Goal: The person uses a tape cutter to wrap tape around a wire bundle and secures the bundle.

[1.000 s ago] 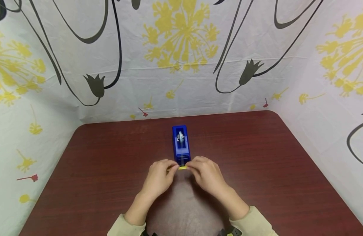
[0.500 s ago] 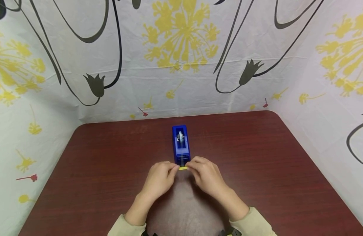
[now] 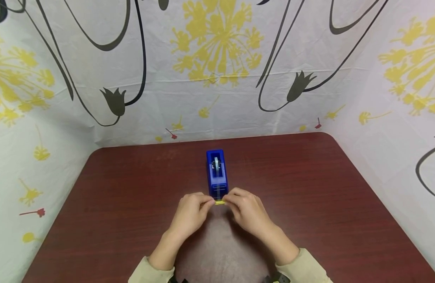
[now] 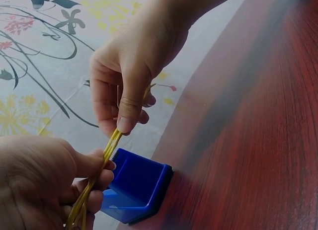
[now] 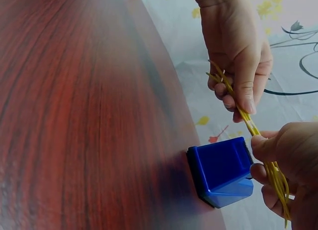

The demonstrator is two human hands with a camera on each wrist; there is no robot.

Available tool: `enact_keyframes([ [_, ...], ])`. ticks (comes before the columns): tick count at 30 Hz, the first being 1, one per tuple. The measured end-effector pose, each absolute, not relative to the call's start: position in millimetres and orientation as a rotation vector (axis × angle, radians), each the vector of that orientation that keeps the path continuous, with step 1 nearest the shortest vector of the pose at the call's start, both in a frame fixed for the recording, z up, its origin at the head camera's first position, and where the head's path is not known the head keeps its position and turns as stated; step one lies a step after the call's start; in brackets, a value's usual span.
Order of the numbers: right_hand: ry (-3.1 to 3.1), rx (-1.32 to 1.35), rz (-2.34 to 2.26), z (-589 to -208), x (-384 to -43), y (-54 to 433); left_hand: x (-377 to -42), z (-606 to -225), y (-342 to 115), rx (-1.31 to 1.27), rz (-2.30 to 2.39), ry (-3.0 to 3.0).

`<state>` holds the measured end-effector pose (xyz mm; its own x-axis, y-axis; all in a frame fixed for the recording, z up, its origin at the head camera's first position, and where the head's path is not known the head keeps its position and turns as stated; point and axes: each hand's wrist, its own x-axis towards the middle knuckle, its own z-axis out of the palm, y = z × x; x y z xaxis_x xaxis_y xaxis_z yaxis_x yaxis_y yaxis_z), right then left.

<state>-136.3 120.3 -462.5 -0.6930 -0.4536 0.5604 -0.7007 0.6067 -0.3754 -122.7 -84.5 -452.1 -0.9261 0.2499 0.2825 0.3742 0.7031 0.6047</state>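
We see the yellow strands (image 4: 113, 144) spanning the gap between the left hand (image 3: 190, 212) and the right hand (image 3: 247, 209), each pinching them, the blue tape dispenser (image 3: 217, 180) just beyond. Both forearms angle inward. The strands run sideways, hand to hand; the dispenser's long axis points away.

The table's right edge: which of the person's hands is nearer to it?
Right. The right hand pinches yellow strands on the side toward that edge; the left hand pinches them farther from it.
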Motion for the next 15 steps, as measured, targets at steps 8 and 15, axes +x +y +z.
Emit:
enact_keyframes([
  [8, -2.446, 0.933, 0.795, -463.1, -135.3, 122.0, -122.4, -452.0, -85.2, -0.507, -1.064, -2.721],
  [15, -2.435, 0.934, 0.795, -464.0, -135.1, 123.3, -122.0, -452.9, -85.4, -0.539, -1.086, -2.680],
])
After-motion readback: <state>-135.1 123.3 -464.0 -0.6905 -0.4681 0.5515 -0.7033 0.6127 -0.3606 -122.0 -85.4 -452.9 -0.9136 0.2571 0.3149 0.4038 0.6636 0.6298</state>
